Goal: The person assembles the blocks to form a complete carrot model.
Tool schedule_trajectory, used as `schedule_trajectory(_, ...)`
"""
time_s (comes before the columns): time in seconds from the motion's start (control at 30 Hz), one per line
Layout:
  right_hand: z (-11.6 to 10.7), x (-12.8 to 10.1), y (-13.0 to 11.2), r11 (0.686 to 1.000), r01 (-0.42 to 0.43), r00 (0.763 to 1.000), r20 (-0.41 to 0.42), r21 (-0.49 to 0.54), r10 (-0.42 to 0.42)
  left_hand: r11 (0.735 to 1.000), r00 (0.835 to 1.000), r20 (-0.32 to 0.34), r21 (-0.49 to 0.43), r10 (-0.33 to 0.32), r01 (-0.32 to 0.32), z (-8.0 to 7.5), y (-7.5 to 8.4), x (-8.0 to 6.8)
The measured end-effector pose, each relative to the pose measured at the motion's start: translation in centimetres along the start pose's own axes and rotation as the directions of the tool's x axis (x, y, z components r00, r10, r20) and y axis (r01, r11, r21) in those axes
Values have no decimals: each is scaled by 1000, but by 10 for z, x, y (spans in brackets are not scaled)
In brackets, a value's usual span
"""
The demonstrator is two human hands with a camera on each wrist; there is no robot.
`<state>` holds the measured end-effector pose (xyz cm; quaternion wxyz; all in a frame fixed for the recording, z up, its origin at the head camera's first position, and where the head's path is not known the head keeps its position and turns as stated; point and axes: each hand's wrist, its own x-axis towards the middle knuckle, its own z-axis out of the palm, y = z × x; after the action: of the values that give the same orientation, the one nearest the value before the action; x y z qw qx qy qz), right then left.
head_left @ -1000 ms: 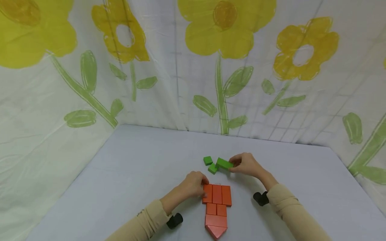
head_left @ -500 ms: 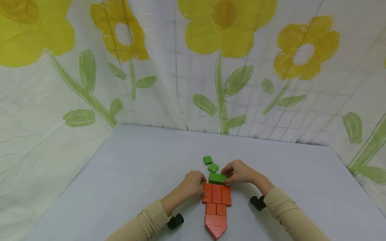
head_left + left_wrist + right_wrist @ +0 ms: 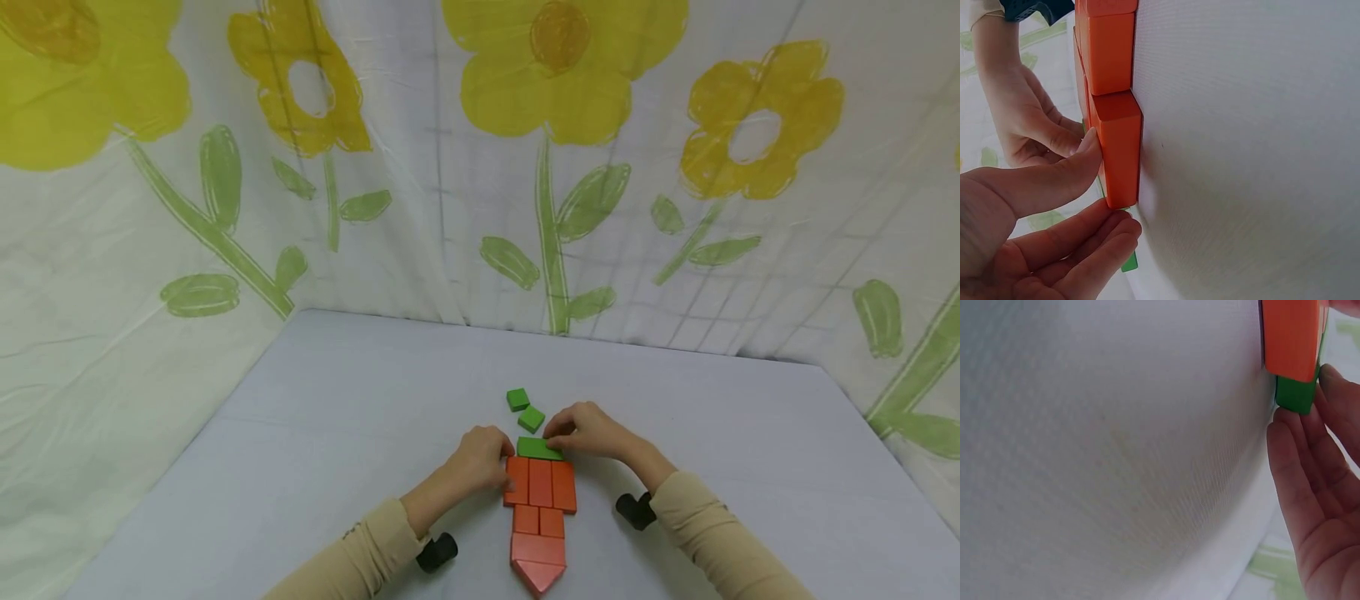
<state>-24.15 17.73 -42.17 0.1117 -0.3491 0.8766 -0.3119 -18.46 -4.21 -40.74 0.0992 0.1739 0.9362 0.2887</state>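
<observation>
Flower-printed cloth hangs behind a pale grey table (image 3: 315, 417). At the left, the left hand (image 3: 480, 458) rests its thumb and fingertips against the left side of the orange block figure (image 3: 540, 508), fingers nearly straight, steadying it. Two small green cubes (image 3: 525, 410) lie just beyond. To the right, the right hand (image 3: 588, 429) pinches the green flat block (image 3: 536, 448), which touches the figure's far edge. That block looks rigid, light and smooth; its short ends seem the best place to hold it.
</observation>
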Motion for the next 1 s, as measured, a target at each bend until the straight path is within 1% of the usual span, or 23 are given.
schedule_trajectory(0.1,0,1,-2,1000,-3,1000,-7,9,3,1000,1000,-7,9,11,-11,0,0,-1)
schedule_trajectory(0.2,0,1,-2,1000,-2,1000,-17,2,2,1000,1000,-1,4,9,-9,-1,0,0)
schedule_trajectory(0.27,1,2,-1,1000,-7,999,-50,-14,6,1000,1000,1,11,12,-12,-1,0,0)
schedule_trajectory(0.33,1,4,0,999,-17,994,-106,-32,13,1000,1000,1,19,18,-18,0,-1,0)
schedule_trajectory(0.43,2,9,-1,995,-88,977,-198,-45,78,1000,1000,0,20,15,-15,0,-1,1)
schedule_trajectory(0.5,3,13,-4,988,-153,962,-235,-35,141,1000,1000,0,17,13,-13,0,-2,1)
schedule_trajectory(0.6,5,20,-8,969,-243,941,-252,-39,226,1000,1000,0,19,15,-15,0,-2,1)
schedule_trajectory(0.7,8,26,-12,956,-288,934,-239,-55,267,1000,1000,4,17,12,-12,0,-1,1)
schedule_trajectory(0.8,10,30,-13,958,-279,940,-222,-66,259,1000,1000,12,2,-4,4,0,0,1)
schedule_trajectory(0.9,9,32,-12,973,-223,957,-203,-61,206,1000,1000,16,-8,-17,17,0,0,1)
schedule_trajectory(1.0,8,36,-11,987,-152,977,-160,-47,143,1000,1000,19,-8,-20,21,0,-1,1)
